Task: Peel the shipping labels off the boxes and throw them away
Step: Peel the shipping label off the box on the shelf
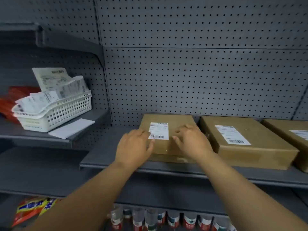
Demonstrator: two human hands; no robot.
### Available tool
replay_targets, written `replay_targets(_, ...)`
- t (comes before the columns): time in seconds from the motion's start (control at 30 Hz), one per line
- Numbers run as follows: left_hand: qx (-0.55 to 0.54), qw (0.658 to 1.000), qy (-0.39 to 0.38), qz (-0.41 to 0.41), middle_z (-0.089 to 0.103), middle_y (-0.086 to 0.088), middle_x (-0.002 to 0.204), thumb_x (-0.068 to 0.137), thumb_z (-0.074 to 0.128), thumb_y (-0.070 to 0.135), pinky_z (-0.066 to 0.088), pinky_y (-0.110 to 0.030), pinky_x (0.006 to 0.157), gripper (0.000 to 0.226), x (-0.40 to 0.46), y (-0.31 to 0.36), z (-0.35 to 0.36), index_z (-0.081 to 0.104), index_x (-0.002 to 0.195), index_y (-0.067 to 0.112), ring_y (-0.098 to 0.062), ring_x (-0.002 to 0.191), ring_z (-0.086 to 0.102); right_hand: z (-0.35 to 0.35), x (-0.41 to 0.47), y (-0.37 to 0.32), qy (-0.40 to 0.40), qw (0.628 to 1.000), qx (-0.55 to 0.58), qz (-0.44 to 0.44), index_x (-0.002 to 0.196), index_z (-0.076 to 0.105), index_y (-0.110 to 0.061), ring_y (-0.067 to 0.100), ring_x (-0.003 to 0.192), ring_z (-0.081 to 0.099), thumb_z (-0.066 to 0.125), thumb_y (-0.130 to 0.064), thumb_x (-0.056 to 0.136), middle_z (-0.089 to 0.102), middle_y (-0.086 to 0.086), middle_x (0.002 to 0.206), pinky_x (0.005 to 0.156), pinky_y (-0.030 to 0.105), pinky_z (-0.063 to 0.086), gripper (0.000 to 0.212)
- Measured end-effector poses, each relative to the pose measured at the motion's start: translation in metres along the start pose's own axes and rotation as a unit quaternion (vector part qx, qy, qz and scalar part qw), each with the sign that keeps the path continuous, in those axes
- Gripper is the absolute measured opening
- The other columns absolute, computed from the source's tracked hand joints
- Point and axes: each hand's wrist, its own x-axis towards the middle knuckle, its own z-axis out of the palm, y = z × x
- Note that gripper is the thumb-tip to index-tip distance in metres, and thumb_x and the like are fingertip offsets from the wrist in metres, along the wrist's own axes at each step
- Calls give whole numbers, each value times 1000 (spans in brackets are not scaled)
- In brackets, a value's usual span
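A box (pixel 166 135) is seen on the shelf (pixel 216 172), its label (pixel 159 130) stuck flat on top. The left hand (pixel 135 147) is laid at the label's left edge, the right hand (pixel 191 140) just right of it; both are spread, nothing grasped.

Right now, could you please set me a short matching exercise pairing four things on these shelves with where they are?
Things:
1. left hand
2. right hand
3. white basket
4. middle box

Places:
A. on the higher shelf at the left, full of printed paper slips
B. on the near box, fingertips at the label's left edge
C. just right of the near box, its label flat on top
D. on the near box, to the right of the label

Pairs: 1-B, 2-D, 3-A, 4-C
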Motion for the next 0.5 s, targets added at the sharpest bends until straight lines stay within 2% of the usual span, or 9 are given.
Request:
replay_targets(0.1, -20, 999, 16, 29, 62, 1, 114, 93, 36, 39, 41, -35, 87, 36, 20, -31, 11, 61, 107, 18, -20, 103, 56, 12, 28, -14, 9, 1000, 5, 15, 118, 58, -16, 21, 110, 50, 50, -32, 91, 58, 5, 119, 93, 33, 43, 32)
replay_targets(0.2, -37, 998, 0, 52, 64, 0, 110, 94, 32, 39, 43, -35, 84, 39, 39, -48, 19, 62, 104, 17, -21, 99, 56, 18, 51, -20, -15, 998, 5, 55, 115, 60, -12, 22, 107, 52, 48, -28, 93, 58, 7, 118, 90, 31, 44, 29)
replay_targets(0.3, -65, 996, -7, 65, 65, -1, 97, 95, 30, 39, 45, -35, 79, 41, 53, -57, 25, 63, 91, 15, -21, 89, 57, 24, 70, -20, -54, 993, -4, 103, 110, 63, -10, 24, 102, 56, 43, -24, 95, 59, 9, 118, 85, 32, 46, 29)
replay_targets(0.37, -83, 994, -15, 67, 63, -3, 87, 95, 29, 38, 44, -35, 74, 44, 58, -60, 30, 61, 83, 12, -21, 82, 55, 31, 84, -17, -82, 988, -1, 134, 106, 64, -7, 23, 92, 58, 41, -20, 95, 61, 12, 114, 68, 27, 47, 29)
replay_targets(0.43, -108, 992, -23, 68, 60, -4, 81, 96, 29, 38, 44, -35, 71, 45, 61, -61, 34, 60, 78, 9, -22, 78, 54, 38, 95, -14, -100, 982, 3, 161, 102, 65, -5, 22, 83, 56, 41, -16, 94, 64, 13, 110, 52, 22, 38, 28)
replay_targets(0.5, -136, 988, -36, 68, 56, -2, 76, 96, 30, 38, 43, -33, 66, 44, 62, -63, 39, 55, 72, 10, -21, 74, 51, 46, 103, -10, -100, 980, 3, 171, 105, 65, -4, 24, 88, 59, 40, -13, 94, 64, 12, 113, 61, 25, 42, 28)
